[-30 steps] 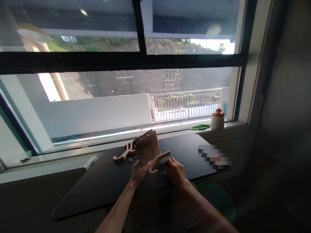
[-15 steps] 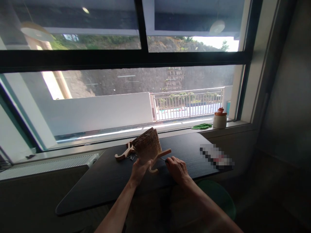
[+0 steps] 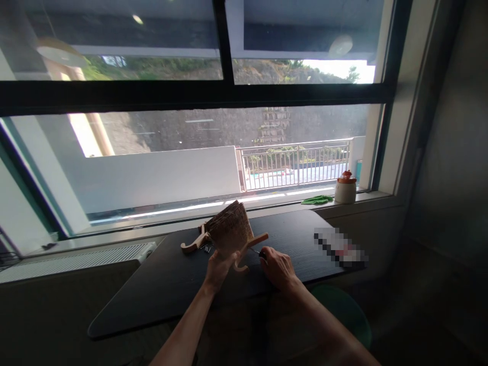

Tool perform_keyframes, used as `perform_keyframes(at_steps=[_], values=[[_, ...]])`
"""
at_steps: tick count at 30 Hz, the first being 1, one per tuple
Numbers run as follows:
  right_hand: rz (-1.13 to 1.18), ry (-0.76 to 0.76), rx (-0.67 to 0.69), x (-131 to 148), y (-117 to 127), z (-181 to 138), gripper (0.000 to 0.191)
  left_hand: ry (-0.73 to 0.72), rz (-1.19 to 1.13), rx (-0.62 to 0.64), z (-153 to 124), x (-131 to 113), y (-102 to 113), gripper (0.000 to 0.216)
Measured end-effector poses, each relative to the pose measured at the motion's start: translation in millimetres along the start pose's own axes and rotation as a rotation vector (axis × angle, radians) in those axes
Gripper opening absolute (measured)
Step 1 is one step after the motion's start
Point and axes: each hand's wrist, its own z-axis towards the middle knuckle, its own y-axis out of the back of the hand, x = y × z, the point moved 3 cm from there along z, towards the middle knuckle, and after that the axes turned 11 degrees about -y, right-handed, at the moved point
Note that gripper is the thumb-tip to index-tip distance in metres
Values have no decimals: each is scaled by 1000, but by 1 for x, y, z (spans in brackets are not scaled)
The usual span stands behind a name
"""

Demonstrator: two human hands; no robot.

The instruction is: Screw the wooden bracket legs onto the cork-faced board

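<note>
A brown block-like piece (image 3: 231, 231) with a rough, layered top is tilted above the dark table. My left hand (image 3: 220, 270) is closed around its lower end and around a pale curved wooden bracket (image 3: 258, 241) at its right side. In my right hand (image 3: 280, 268) is a screwdriver (image 3: 262, 254); its thin shaft points left to the bracket, and whether the tip sits in a screw is too small to tell. A second curved wooden bracket (image 3: 191, 247) lies on the table to the left. Several small screws (image 3: 207, 249) are beside it.
The dark table (image 3: 152, 290) stands against the window sill. On the sill are a white jar (image 3: 345, 192) with an orange lid and a green bundle (image 3: 317, 200). A pixelated item (image 3: 339, 248) lies at the table's right. A radiator (image 3: 87, 262) is left, a green stool (image 3: 343, 310) below right.
My right hand has turned slightly around the screwdriver, and more of its dark handle shows. The block, the bracket and my left hand keep nearly the same place.
</note>
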Motion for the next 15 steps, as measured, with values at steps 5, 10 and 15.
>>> perform_keyframes(at_steps=[5,10,15], values=[[2,43,-42,1,4,-1,12,0,13,-7,1,2,0,40],[-8,72,-57,1,1,-1,23,-2,17,1,0,4,0,38],[6,68,-61,-1,-1,-1,16,-3,20,8,1,6,1,38]])
